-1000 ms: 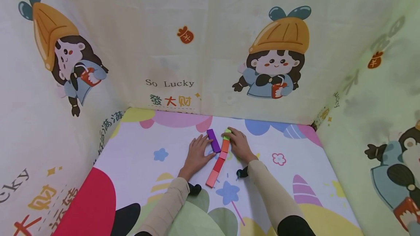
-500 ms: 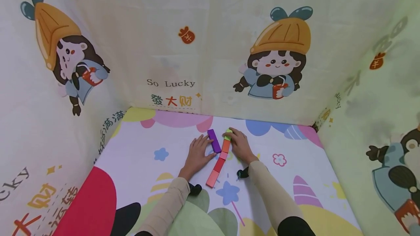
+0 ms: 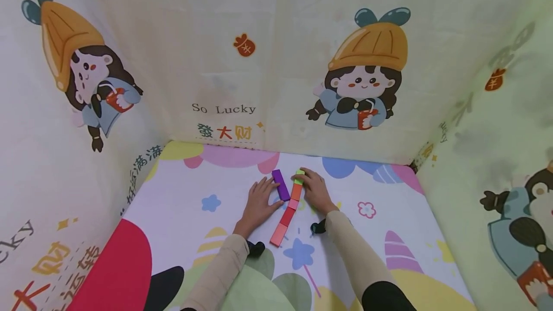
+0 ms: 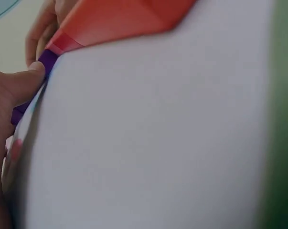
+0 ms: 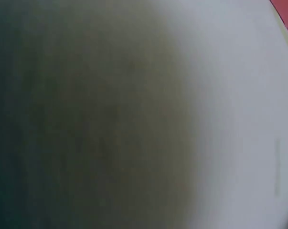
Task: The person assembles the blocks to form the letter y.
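Note:
A row of small blocks runs across the white mat: a green block [image 3: 298,181] at the far end, then an orange block [image 3: 295,191], a pink block [image 3: 293,204], a red block [image 3: 288,216] and a salmon block [image 3: 278,234] nearest me. Left of it lies a longer purple block [image 3: 281,185], its near end close to the pink one. My left hand [image 3: 257,203] touches the purple block with thumb and a finger, fingers extended; its thumb [image 4: 31,78] overlaps the block in the left wrist view. My right hand [image 3: 317,191] pinches the green block.
A printed mat [image 3: 186,229] covers the work surface, enclosed by patterned cloth walls [image 3: 276,61]. Black wrist pieces show at the left cuff [image 3: 256,248] and right cuff [image 3: 318,226]. A blurred pale surface [image 5: 229,119] fills much of the right wrist view.

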The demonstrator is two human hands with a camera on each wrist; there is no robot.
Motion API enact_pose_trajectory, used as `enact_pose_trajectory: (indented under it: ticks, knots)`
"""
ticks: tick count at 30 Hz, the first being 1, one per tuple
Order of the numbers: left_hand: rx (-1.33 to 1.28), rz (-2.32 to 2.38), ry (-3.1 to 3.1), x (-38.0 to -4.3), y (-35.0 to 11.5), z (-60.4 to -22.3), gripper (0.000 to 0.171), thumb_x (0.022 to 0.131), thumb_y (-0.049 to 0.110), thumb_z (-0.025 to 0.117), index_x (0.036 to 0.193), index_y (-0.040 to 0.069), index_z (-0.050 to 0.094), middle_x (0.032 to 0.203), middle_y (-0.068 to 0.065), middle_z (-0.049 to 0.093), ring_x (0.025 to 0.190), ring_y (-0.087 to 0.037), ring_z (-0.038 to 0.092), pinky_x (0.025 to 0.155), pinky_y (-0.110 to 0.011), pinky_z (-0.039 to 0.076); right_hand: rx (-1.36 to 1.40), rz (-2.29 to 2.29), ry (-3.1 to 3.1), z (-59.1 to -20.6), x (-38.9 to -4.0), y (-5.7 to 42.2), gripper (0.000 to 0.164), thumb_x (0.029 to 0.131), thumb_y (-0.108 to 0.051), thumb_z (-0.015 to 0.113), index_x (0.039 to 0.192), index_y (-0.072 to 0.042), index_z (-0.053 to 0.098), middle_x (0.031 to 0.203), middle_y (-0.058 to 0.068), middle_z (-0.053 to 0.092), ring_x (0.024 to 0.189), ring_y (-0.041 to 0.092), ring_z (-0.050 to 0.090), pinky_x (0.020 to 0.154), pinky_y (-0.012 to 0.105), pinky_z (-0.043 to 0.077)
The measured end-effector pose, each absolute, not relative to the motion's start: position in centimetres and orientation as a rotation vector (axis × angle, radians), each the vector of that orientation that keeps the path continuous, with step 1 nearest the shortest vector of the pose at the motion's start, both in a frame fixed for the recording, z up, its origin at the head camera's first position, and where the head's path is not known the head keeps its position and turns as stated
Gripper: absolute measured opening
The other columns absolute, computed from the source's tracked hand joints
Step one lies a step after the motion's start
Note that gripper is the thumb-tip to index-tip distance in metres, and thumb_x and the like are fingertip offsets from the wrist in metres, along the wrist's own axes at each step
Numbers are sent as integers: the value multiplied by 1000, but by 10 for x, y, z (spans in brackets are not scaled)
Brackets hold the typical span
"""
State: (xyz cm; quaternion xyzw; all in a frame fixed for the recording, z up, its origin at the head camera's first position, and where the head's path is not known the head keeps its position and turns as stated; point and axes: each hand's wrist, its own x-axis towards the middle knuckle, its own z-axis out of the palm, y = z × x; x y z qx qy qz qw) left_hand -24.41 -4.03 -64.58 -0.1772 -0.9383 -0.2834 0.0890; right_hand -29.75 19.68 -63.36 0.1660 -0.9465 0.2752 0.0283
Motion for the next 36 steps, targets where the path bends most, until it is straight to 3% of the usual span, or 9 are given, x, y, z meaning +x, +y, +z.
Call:
enact_pose_trajectory:
  ticks: [9,15,17,22,28,32,36]
  knots:
    - [-378,-1320,-2568,-226,-44,-639,39,96,16,74,132,7,66,146,-17,60,140,-39,50,117,-62,38,501,849,-2933,-637,-299,198,40,107,-11,49,133,-35,68,165,5,43,157,34,34,127,63,23]
    - [-322,-1279,-2563,-184,-50,-636,30,94,17,76,123,12,71,115,-6,69,109,-26,59,96,-46,46,524,852,-2903,-636,-300,195,41,106,-8,50,131,-34,69,164,6,44,156,34,35,126,64,24]
    - [-358,-1271,-2593,-169,-55,-636,30,95,19,75,125,14,72,111,-2,71,106,-21,59,94,-43,47,521,869,-2917,-635,-299,193,42,106,-8,48,132,-34,68,165,6,43,157,33,33,127,64,22]
    - [-487,-1308,-2691,-142,-76,-639,43,94,30,77,134,20,69,121,4,70,114,-17,57,100,-43,48,493,934,-2956,-632,-297,190,46,106,-6,44,133,-33,68,166,6,40,159,32,28,129,62,17]
    - [-657,-1206,-2750,-136,-85,-642,68,83,42,86,143,19,64,136,-2,63,126,-25,53,107,-53,45,486,959,-2936,-629,-296,190,47,107,-8,42,137,-33,67,165,7,42,158,33,31,128,62,19]
    - [-699,-1063,-2800,-136,-79,-643,73,83,48,84,146,19,63,139,-3,60,128,-27,50,106,-55,44,474,978,-2920,-629,-296,194,53,108,-9,40,153,-33,53,166,9,42,156,35,33,128,63,20]
    - [-700,-1012,-2792,-136,-73,-642,70,81,45,87,143,19,66,138,-2,60,127,-26,49,103,-53,43,448,1029,-2896,-628,-297,197,57,109,-9,38,163,-28,36,166,10,41,156,35,35,129,60,19]
